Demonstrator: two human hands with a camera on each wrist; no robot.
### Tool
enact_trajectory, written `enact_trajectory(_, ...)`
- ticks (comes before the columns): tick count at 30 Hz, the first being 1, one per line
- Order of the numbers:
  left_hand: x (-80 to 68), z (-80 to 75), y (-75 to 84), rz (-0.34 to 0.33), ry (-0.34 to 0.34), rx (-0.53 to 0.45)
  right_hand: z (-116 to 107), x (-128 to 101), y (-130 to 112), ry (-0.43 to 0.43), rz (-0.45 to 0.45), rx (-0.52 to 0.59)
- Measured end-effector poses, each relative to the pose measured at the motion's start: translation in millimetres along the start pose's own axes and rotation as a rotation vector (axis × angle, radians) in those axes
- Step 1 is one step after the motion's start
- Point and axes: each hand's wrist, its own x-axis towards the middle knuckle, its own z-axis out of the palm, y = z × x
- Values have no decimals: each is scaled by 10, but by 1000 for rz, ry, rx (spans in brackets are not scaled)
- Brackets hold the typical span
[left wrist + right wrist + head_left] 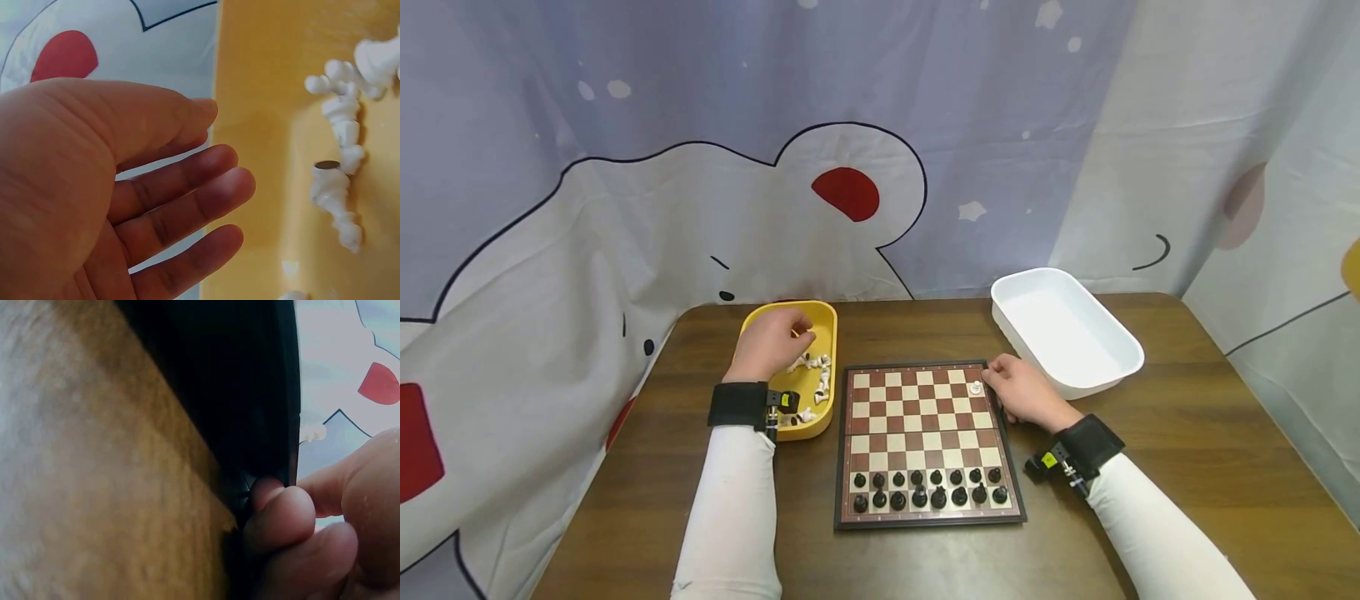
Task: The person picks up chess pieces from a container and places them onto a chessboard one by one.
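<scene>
My left hand hangs over the yellow tray, its fingers loosely bent and nothing seen in them. White chess pieces lie on their sides in that tray. At the far right corner of the chessboard, my right hand grips the board's edge, fingertips against its dark side and the thumb above. One white chess piece stands on the board close to these fingers. Black chess pieces stand in two rows along the near side.
A white tray stands behind and right of the board, close to my right hand. The brown wooden table carries everything. A patterned curtain hangs behind the table's far edge.
</scene>
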Motion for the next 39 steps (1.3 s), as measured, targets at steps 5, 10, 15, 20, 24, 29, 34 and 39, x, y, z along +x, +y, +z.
enact_trajectory(5, 27, 48, -48, -31, -19, 38, -12, 2, -1, 5, -7, 4)
enact_trajectory(10, 21, 116, -37, -63, -81, 61, 9, 8, 20, -5, -5, 8)
enact_trajectory(15, 3, 154, 3, -102, -152, 75, 26, 10, 34, -1, -3, 13)
enact_trajectory(20, -20, 159, -18, -167, -196, 76, 32, 19, 34, 2, -2, 5)
enact_trajectory(24, -34, 143, -59, -183, -217, 82, 29, 24, 22, 3, 0, 4)
enact_trajectory(29, -52, 128, -79, -184, -230, 104, 19, 23, 17, 7, -3, 1)
enact_trajectory(34, -72, 120, -79, -187, -236, 102, 17, 25, 17, 4, -3, 3)
enact_trajectory(39, -49, 146, -107, -175, -235, 92, 25, 18, 24, 8, -8, 1)
